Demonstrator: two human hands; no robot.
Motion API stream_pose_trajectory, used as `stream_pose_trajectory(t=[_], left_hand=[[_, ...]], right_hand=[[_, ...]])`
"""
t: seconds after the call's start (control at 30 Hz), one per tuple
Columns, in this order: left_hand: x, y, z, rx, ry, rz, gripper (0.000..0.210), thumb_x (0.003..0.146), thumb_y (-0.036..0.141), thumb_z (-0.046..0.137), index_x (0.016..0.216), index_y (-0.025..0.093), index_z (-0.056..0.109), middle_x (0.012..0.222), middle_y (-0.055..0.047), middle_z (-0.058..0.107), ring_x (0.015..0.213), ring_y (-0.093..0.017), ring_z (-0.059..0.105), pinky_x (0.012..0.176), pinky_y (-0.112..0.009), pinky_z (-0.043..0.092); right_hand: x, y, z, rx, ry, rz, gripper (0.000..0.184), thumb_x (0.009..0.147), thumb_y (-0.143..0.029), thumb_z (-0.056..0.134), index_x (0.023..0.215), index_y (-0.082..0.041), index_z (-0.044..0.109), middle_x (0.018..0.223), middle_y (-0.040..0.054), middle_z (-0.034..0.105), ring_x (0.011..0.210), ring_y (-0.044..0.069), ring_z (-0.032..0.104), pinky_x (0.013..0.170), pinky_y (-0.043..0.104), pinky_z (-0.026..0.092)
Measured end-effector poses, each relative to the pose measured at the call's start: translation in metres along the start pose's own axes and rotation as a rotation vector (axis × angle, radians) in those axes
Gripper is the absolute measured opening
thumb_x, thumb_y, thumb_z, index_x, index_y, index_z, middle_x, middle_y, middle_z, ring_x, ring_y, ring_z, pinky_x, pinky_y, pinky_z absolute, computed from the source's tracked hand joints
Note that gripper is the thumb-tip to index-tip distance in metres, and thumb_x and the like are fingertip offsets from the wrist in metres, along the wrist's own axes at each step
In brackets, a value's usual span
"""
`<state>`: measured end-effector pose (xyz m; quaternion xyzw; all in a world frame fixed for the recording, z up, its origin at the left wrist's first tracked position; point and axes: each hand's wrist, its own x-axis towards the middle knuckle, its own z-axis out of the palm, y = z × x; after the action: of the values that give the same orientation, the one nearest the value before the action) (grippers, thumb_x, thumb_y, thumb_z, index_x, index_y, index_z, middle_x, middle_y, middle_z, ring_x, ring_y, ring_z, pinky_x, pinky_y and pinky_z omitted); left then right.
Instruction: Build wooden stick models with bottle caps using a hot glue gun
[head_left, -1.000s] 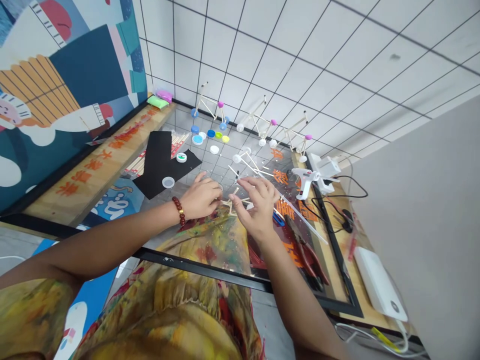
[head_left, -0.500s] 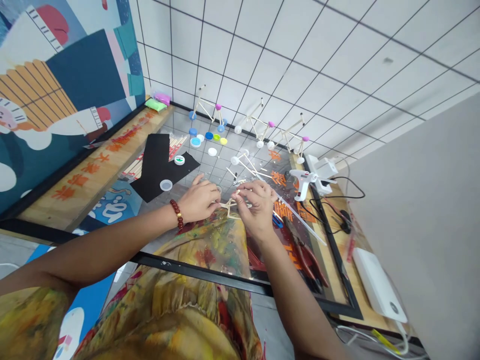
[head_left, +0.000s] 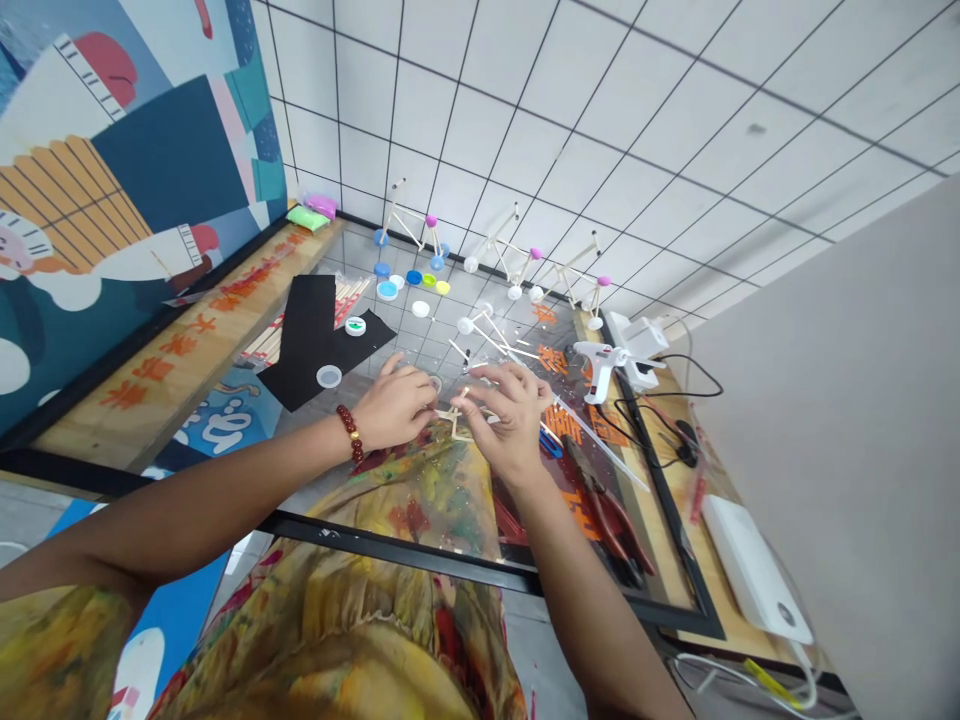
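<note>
"Pale sticks, joined into a small frame (head_left: 455,424), near the tabletop's (head_left: 405,551) front edge?"

"Yes. Left hand (head_left: 396,405) holds its left end; right hand (head_left: 506,415) seems to pinch an upright stick (head_left: 466,393), though fingers hide much."

"Hands touching?"

"Apart, just. Pliers (head_left: 616,520) lie toward the right front corner, white glue gun (head_left: 600,370) along the right edge."

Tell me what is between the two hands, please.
In the head view, a small frame of pale sticks is between the left hand and the right hand, partly hidden.
</note>
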<state>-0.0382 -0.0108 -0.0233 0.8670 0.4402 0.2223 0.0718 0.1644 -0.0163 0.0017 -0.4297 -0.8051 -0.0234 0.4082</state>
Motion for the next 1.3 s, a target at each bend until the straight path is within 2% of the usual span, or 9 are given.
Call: stream_pose_trajectory(t=[0.13,0.23,0.33,0.5,0.8,0.93,1.07,1.2,1.3], left_hand=[[0.0,-0.001,-0.001,-0.018,-0.007,-0.009,0.013,0.09,0.029,0.061,0.089,0.02,0.07,0.091,-0.004,0.068,0.1,-0.025,0.061,0.115,-0.056,0.026],[0.0,-0.001,-0.002,-0.023,-0.011,-0.017,0.015,0.089,0.033,0.062,0.091,0.021,0.07,0.094,-0.005,0.068,0.1,-0.025,0.061,0.115,-0.056,0.025],[0.0,0.0,-0.003,-0.025,-0.013,-0.017,0.014,0.09,0.029,0.059,0.086,0.021,0.07,0.093,-0.004,0.068,0.097,-0.024,0.061,0.115,-0.056,0.024],[0.0,0.001,-0.005,-0.019,-0.029,-0.013,0.018,0.092,0.028,0.055,0.081,0.02,0.067,0.092,-0.005,0.067,0.098,-0.024,0.061,0.116,-0.057,0.024],[0.003,-0.004,-0.021,0.18,0.058,0.052,0.022,0.096,0.023,0.048,0.084,0.02,0.067,0.083,-0.005,0.069,0.095,-0.025,0.061,0.118,-0.061,0.021],[0.004,-0.008,-0.037,0.28,0.133,0.102,0.026,0.094,0.024,0.049,0.081,0.022,0.071,0.083,-0.006,0.071,0.104,-0.028,0.061,0.119,-0.066,0.016],[0.009,-0.003,-0.062,0.301,0.177,0.097,0.027,0.092,0.023,0.05,0.077,0.024,0.073,0.076,-0.005,0.07,0.095,-0.027,0.063,0.118,-0.064,0.02],[0.024,0.009,-0.081,0.309,0.166,0.093,0.027,0.089,0.022,0.051,0.073,0.022,0.073,0.065,-0.004,0.066,0.081,-0.025,0.063,0.116,-0.06,0.028],[0.035,0.015,-0.087,0.366,0.134,0.097,0.027,0.089,0.024,0.051,0.073,0.019,0.072,0.067,-0.006,0.067,0.082,-0.026,0.064,0.115,-0.057,0.03]], right_hand=[[-0.003,0.006,-0.022,0.052,0.139,0.089,0.041,0.095,-0.048,0.054,0.131,-0.028,0.06,0.133,0.0096,0.061,0.123,0.032,0.053,0.103,0.052,0.033],[-0.008,0.019,-0.032,0.087,0.29,0.181,0.038,0.098,-0.044,0.048,0.129,-0.026,0.062,0.128,0.0109,0.062,0.122,0.031,0.054,0.104,0.052,0.037],[-0.013,0.033,-0.031,0.123,0.343,0.252,0.032,0.099,-0.041,0.049,0.12,-0.024,0.066,0.121,0.0099,0.064,0.119,0.028,0.057,0.103,0.05,0.04],[-0.015,0.044,-0.023,0.171,0.302,0.319,0.029,0.098,-0.042,0.052,0.113,-0.022,0.067,0.113,0.0089,0.069,0.11,0.024,0.062,0.099,0.045,0.045],[-0.014,0.035,-0.028,0.12,0.277,0.229,0.025,0.096,-0.039,0.056,0.111,-0.024,0.068,0.111,0.0081,0.07,0.11,0.025,0.062,0.098,0.046,0.043],[-0.013,0.031,-0.029,0.068,0.276,0.162,0.021,0.092,-0.034,0.06,0.109,-0.024,0.068,0.108,0.0072,0.071,0.107,0.025,0.063,0.096,0.045,0.044],[-0.013,0.026,-0.026,0.011,0.307,0.13,0.015,0.09,-0.031,0.06,0.102,-0.023,0.067,0.1,0.0066,0.071,0.098,0.024,0.064,0.09,0.043,0.046],[-0.014,0.02,-0.018,0.143,0.253,0.159,0.012,0.09,-0.031,0.06,0.096,-0.022,0.065,0.083,0.0036,0.067,0.078,0.02,0.061,0.074,0.035,0.049],[-0.015,0.02,-0.015,0.238,0.219,0.194,0.012,0.09,-0.031,0.061,0.095,-0.021,0.065,0.082,0.0025,0.066,0.074,0.017,0.06,0.07,0.032,0.05]])
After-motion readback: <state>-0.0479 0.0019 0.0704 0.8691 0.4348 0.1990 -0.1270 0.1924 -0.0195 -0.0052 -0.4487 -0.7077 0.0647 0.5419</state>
